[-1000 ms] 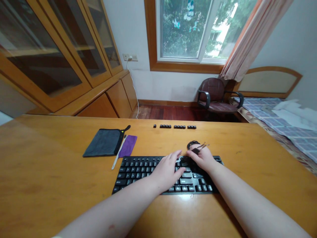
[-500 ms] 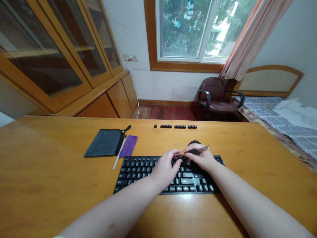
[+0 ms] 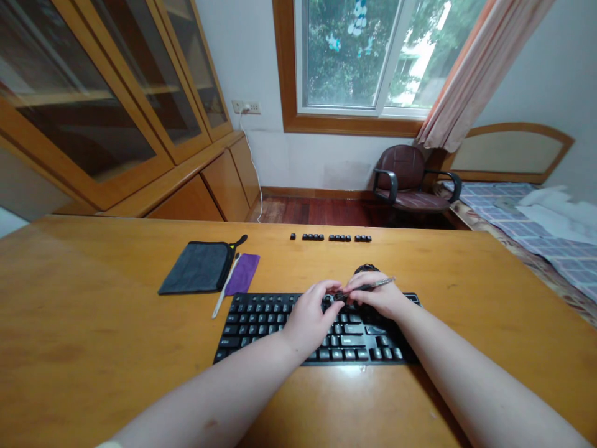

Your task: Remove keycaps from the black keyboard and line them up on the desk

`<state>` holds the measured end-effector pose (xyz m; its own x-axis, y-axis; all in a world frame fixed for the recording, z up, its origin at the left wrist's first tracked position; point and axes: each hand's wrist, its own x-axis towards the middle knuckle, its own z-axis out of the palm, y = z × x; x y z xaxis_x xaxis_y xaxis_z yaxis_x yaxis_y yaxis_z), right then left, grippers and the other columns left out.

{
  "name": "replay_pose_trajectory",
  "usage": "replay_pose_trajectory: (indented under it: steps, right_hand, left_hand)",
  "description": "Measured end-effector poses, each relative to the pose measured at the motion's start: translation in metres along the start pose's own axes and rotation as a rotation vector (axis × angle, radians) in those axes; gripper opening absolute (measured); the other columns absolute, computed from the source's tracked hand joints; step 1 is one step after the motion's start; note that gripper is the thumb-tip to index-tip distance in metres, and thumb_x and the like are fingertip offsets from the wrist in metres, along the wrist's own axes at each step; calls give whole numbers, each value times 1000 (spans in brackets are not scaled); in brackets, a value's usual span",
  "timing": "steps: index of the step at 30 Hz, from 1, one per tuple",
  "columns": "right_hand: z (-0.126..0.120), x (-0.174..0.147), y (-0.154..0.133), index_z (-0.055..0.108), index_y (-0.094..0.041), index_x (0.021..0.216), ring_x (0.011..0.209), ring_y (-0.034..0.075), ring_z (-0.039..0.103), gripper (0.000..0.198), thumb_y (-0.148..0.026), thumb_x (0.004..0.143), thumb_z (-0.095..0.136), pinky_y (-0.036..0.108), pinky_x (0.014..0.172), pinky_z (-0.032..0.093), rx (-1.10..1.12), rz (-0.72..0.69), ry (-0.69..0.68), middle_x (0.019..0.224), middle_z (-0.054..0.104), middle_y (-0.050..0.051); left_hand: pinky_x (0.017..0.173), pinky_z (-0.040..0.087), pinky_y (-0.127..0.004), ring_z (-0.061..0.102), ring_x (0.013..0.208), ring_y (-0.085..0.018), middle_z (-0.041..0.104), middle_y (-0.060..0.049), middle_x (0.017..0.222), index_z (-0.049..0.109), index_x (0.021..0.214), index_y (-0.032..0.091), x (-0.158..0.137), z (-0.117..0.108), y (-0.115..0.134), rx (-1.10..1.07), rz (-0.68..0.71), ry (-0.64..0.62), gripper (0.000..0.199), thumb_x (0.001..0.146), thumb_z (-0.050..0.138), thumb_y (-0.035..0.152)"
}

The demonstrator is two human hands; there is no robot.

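Observation:
A black keyboard [image 3: 261,320] lies on the wooden desk under both hands. Over its back rows, my left hand [image 3: 313,311] curls its thumb and fingers round a small dark piece, too small to make out clearly. Close against those fingertips is my right hand [image 3: 377,295], pinching a slim dark-and-silver tool [image 3: 380,282]. The tool's silver end points up to the right, while its lower end reaches toward the left fingertips. Black keycaps [image 3: 312,237] stand in a row of small groups beyond the keyboard, with a single one at the left. A coiled black cable [image 3: 366,268] sits behind my right hand.
Left of the keyboard lie a folded dark grey cloth [image 3: 198,267], a purple cloth [image 3: 243,274] and a white-handled brush [image 3: 224,289]. Past the desk's far edge are a brown armchair [image 3: 405,177], a bed [image 3: 545,218] and a glass-door cabinet [image 3: 163,155].
The tool in my right hand has turned, so it shows narrower, and its lower end sits lower by the left fingertips. My left hand stays almost in place.

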<state>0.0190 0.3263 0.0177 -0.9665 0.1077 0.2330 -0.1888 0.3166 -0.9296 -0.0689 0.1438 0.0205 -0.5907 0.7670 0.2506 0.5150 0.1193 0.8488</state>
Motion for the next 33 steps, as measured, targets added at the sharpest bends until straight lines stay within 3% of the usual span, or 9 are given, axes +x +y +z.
replay_pose_trajectory:
  steps: [6, 16, 29, 33]
  right_hand:
    - [0, 2, -4, 73, -21, 86, 76, 15, 65, 14, -27, 74, 69, 28, 71, 53, 6, -64, -41, 83, 70, 5]
    - [-2, 1, -2, 73, -23, 89, 77, 13, 61, 17, -31, 75, 69, 26, 71, 49, -81, -19, -60, 83, 66, 4]
    - [0, 2, -6, 74, -23, 84, 80, 16, 65, 12, -30, 76, 67, 30, 77, 52, -40, -69, 64, 85, 71, 5]
    - [0, 2, -6, 73, -21, 85, 80, 17, 66, 13, -30, 76, 67, 32, 76, 52, -5, -68, 21, 84, 72, 6]
  left_hand:
    - [90, 48, -32, 62, 97, -17, 67, -4, 105, 59, 107, 20, 0, 0, -1, 25, -6, -38, 29, 78, 61, 20]
    - [92, 47, -32, 60, 101, -18, 66, -3, 111, 60, 114, 23, 0, 0, -3, 89, 60, -106, 32, 82, 56, 21]
    - [89, 48, -32, 61, 96, -17, 66, -3, 104, 60, 108, 21, 3, 0, 0, 40, 18, -47, 30, 79, 55, 17]
    - [85, 51, -30, 62, 92, -16, 67, -3, 102, 61, 106, 21, 3, 1, 0, -21, 6, -35, 28, 78, 56, 16]
